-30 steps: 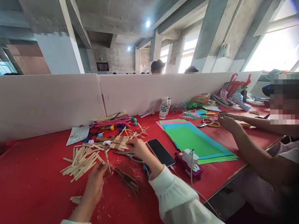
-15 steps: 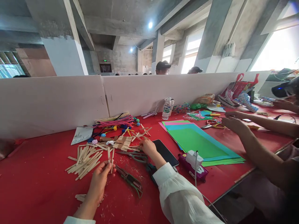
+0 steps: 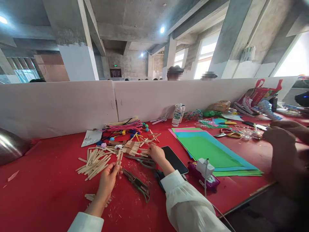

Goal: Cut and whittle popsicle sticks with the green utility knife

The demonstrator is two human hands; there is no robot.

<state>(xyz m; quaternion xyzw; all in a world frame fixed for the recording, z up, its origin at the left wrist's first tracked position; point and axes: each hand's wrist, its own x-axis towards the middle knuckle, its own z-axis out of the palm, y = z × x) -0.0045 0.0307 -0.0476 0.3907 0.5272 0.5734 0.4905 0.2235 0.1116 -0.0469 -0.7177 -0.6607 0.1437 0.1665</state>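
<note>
My left hand (image 3: 109, 178) pinches a few wooden craft sticks (image 3: 119, 157) upright between thumb and fingers. Just behind it lies a loose pile of craft sticks (image 3: 96, 162) on the red table. At the right end of a flat bundle of joined craft sticks (image 3: 131, 147), my right hand (image 3: 157, 154) reaches down with curled fingers, near several stick ends. Its fingertips are largely hidden, so what they hold does not show. Scissors (image 3: 142, 161) lie below that hand, and a dark utility knife (image 3: 136, 181) lies between my two hands.
A black phone (image 3: 174, 159) lies right of my hand, by a purple power strip (image 3: 205, 176) with a cable. Green and blue sheets (image 3: 212, 149) cover the right side. A water bottle (image 3: 177, 115) stands near the white partition (image 3: 145, 100). A co-worker's hands (image 3: 285, 132) are at far right.
My view has swung slightly left. The sticks in my left hand were spread apart and now stand close together. My right hand stays by the bundle. The co-worker's hands have shifted.
</note>
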